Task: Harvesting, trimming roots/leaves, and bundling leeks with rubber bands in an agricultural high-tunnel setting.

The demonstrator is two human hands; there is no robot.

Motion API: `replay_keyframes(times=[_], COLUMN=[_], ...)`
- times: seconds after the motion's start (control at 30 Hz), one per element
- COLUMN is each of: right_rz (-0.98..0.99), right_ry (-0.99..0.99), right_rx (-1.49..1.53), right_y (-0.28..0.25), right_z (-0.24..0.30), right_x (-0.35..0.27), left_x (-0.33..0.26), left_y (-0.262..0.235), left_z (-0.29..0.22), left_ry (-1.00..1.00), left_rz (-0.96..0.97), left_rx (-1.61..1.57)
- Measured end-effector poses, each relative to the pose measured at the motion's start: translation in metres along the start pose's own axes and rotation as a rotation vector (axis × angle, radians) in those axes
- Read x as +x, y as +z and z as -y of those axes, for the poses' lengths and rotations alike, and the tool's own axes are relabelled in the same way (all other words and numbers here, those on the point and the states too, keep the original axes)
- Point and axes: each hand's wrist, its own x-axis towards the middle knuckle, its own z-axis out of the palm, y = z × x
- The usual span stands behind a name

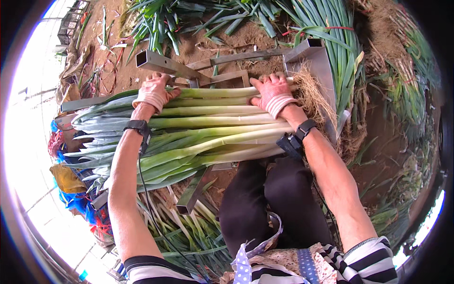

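Observation:
A thick layer of long green onions (pixel 213 120) lies crosswise on a metal frame (pixel 257 53), leaves to the left, white stems and stringy roots (pixel 314 94) to the right. My left hand (pixel 156 92), in a pinkish-white glove, curls over the far edge of the layer where the leaves begin. My right hand (pixel 274 94), gloved alike, is closed around the far stems near the roots, with its thumb on the near side. The fingertips of both hands are partly hidden behind the stalks. The roots lie against an upright metal plate (pixel 326 78).
Tied green onions (pixel 331 28) stand beyond the plate, with more piles (pixel 406 90) at right. Others (pixel 198 232) lie below the frame near my knees. Blue netting and a yellow cloth (pixel 70 179) sit at left. Square metal tubes (pixel 191 194) jut toward me.

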Motion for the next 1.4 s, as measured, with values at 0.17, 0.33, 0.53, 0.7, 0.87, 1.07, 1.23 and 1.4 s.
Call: replay_keyframes(times=[0.17,0.33,0.53,0.7,0.87,1.07,1.23,1.4], right_rz=[0.064,0.093,0.165,0.048,0.133,0.154,0.146,0.160], right_ry=[0.000,-0.001,-0.018,-0.023,-0.013,-0.002,-0.012,0.018], right_rx=[-0.032,-0.011,0.038,0.041,0.051,0.075,0.051,0.036], right_y=[-0.003,-0.001,-0.015,-0.005,-0.008,-0.009,-0.015,-0.009], right_z=[0.004,-0.002,0.001,-0.001,0.007,-0.002,-0.009,0.007], right_x=[0.002,0.001,0.005,0.003,0.006,0.001,0.006,0.010], left_x=[-0.003,-0.004,-0.006,0.004,-0.014,0.002,-0.004,-0.010], left_y=[0.007,-0.015,-0.015,0.003,0.007,0.008,-0.003,0.004], left_z=[0.013,-0.012,0.000,0.004,0.001,-0.018,-0.022,-0.020], left_ry=[0.263,0.016,-0.024,0.054,0.138,0.091,0.059,0.117], left_rz=[-0.075,0.236,0.417,0.163,0.074,0.246,0.320,0.265], left_rx=[-0.197,-0.168,-0.332,-0.052,-0.168,-0.215,-0.233,-0.072])
